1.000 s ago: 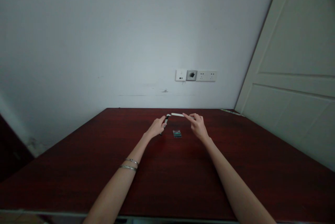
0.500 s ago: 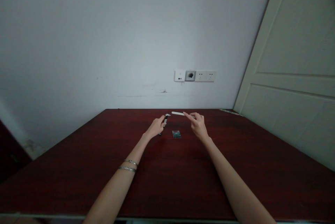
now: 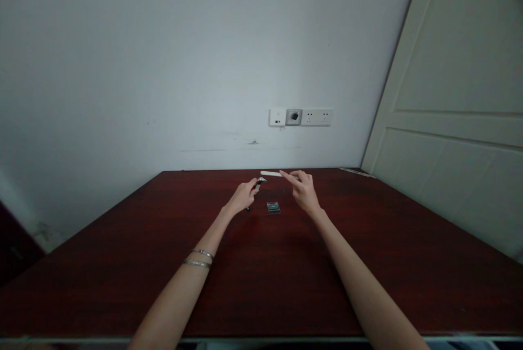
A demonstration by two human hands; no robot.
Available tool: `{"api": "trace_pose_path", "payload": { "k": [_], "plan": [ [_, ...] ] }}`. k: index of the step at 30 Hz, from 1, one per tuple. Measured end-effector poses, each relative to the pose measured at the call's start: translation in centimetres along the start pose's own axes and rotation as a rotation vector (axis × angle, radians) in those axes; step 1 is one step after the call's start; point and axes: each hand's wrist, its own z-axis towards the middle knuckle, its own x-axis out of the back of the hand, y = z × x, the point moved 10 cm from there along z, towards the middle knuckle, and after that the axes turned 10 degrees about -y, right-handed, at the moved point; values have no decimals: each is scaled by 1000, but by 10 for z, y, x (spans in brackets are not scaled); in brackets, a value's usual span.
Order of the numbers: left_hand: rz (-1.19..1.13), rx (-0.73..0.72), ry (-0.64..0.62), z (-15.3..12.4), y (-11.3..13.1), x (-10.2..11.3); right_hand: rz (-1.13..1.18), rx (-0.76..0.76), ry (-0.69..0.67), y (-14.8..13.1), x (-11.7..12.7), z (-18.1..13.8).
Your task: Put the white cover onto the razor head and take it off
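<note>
My left hand (image 3: 241,197) is closed around the handle of what looks like a razor (image 3: 261,180), dark and grey with a whitish head pointing up and to the right. The lower end of its handle shows beneath my fingers. In my right hand (image 3: 305,193) I grip a flat white stick (image 3: 270,174) with a rounded tip, my index finger stretched along it. The stick points left, and its tip is just above the razor's head; whether they touch I cannot tell. Between my hands, a small clear case (image 3: 273,207) with teal-coloured contents lies on the table.
The dark red wooden table (image 3: 261,273) reaches back to a pale wall (image 3: 204,66). Sockets and switches (image 3: 300,117) sit on that wall. A white panelled door (image 3: 453,121) stands at the right, and a thin strip (image 3: 357,173) lies near the table's back right corner.
The white stick in my right hand has moved left, bringing its tip over the razor's head. My left hand keeps its hold with little movement. The view has shifted slightly.
</note>
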Motion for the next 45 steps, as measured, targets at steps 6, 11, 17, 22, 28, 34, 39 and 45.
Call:
{"api": "trace_pose_path", "payload": {
  "k": [6,11,17,22,28,34,39,45],
  "plan": [
    [-3,10,43,0,-1,5,44,-13,9,4,-2,-2],
    [-24,4,34,1,2,4,44,-8,29,-5,3,3],
    [-18,-8,50,1,3,6,16,20,-11,-2,0,2],
    [-172,39,45,4,-5,0,-32,-26,34,-8,7,8],
    [-582,187,-6,1,-4,-17,-93,-136,24,-11,11,23],
    [-685,297,-50,-11,0,-27,-127,-83,-72,-12,-2,16],
    [-725,307,-66,-18,4,-29,-156,-58,-93,-22,-11,14],
    [-791,340,-81,-22,5,-31,-101,-73,-68,0,-5,1]
  ]
}}
